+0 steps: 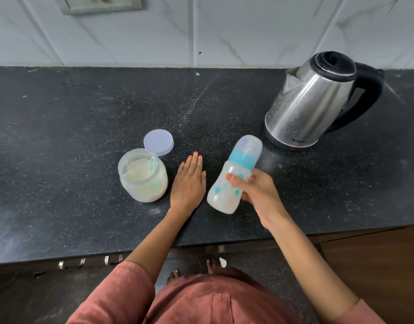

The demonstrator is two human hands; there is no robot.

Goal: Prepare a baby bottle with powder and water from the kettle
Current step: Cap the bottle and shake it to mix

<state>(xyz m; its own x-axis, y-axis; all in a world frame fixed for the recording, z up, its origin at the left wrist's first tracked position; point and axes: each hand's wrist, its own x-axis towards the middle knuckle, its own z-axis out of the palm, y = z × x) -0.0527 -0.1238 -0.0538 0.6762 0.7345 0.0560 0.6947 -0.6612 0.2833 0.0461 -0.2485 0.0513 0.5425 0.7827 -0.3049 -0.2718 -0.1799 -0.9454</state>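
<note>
Head cam: right hand wrapped round the capped teal-collared translucent plastic baby bottle, tilted over the black speckled stone counter, left hand flat beside it, so I'd check the collar's tight before shaking.

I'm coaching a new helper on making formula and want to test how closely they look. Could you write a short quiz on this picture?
1. True or false: the lid is closed on the jar of powder.
2. Which hand holds the bottle? A) left B) right C) both
3. Fill in: the left hand lies flat on the counter between the jar and the ____.

Key
1. False: the lid lies on the counter just behind the open jar.
2. B: the right hand grips it, tilted, above the counter.
3. bottle
</note>
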